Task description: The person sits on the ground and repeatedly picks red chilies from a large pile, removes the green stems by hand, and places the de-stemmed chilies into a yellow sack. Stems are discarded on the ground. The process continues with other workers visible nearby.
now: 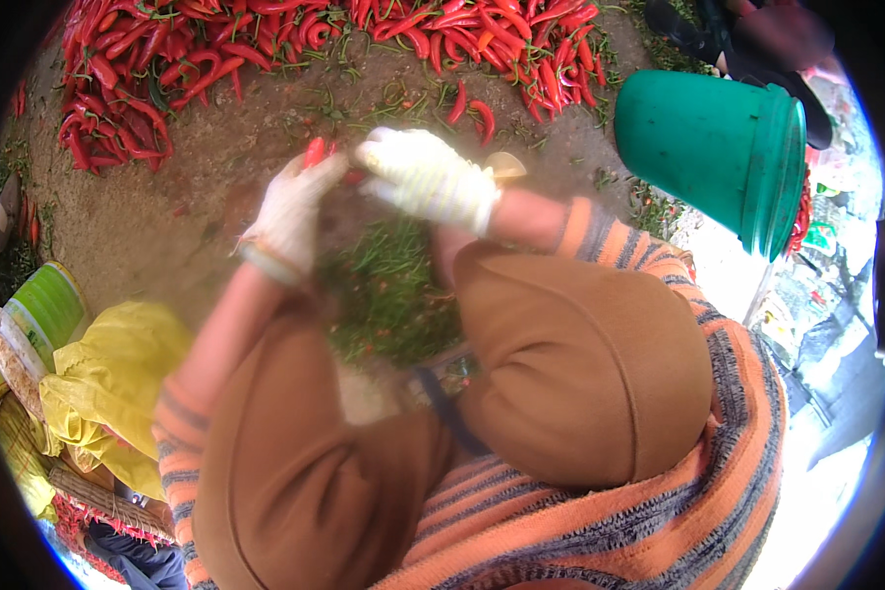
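My left hand [295, 203], in a white knit glove, is closed around red chili peppers [315, 153], whose ends stick out past the fingers. Close beside it is my right hand [428, 177], in a pale striped glove, its fingertips near those of the left. Motion blur and glare hide whether the right fingers pinch anything. A bit of red shows between the two hands. Beyond them a wide heap of red chili peppers [214, 44] lies on the dirt ground [192, 221]. Green stems [391, 295] are piled between my knees.
A green plastic bucket [700, 155] lies tipped on its side at the right. On the left are a yellow woven sack [118, 369] and a green-and-white bucket [48, 306]. Parts of other people [774, 44] show at the upper right, and a dark-clothed leg [136, 553] at the lower left.
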A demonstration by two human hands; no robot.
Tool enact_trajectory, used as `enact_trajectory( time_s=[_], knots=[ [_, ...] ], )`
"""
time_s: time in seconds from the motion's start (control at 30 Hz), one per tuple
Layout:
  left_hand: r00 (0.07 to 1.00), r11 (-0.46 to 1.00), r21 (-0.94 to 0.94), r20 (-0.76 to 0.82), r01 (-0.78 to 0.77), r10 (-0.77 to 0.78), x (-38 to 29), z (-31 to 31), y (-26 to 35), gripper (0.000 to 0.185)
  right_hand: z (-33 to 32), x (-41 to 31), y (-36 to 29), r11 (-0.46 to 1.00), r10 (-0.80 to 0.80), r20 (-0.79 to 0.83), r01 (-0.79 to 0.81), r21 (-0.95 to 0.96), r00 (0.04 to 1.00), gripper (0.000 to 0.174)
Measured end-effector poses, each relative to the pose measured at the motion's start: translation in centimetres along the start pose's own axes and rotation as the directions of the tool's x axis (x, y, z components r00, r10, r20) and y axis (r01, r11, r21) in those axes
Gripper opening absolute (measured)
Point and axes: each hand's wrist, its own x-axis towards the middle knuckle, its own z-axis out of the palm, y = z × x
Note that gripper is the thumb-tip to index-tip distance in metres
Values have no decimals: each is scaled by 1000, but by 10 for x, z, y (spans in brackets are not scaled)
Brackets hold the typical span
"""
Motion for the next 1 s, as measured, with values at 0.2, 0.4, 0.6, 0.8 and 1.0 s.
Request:
enact_trajectory(
  time_s=[0.2, 0.4, 0.6, 0.8, 1.0],
  knots=[
    [994, 985, 171, 103, -38, 20, 0, -9, 0, 22, -3, -6, -8, 984, -36, 124, 13, 179, 992, 21],
    [990, 963, -271, 132, -8, 46, 6, -22, -14, 21, 3, -18, -25, 698, -61, 383, -235, 677, 922, 24],
    [976, 959, -283, 208, 0, 62, 8, -37, -19, 28, -15, -27, 12, 999, -30, 328, 36, -14, 944, 23],
    [961, 980, -200, 272, -3, 58, 11, -35, -18, 28, -32, -32, 109, 716, 120, 322, 143, -684, 939, 26],
    [975, 995, -44, 201, -85, 92, 10, -34, -16, 22, -47, -9, 107, 765, 173, 310, 71, -640, 935, 25]
  ],
)
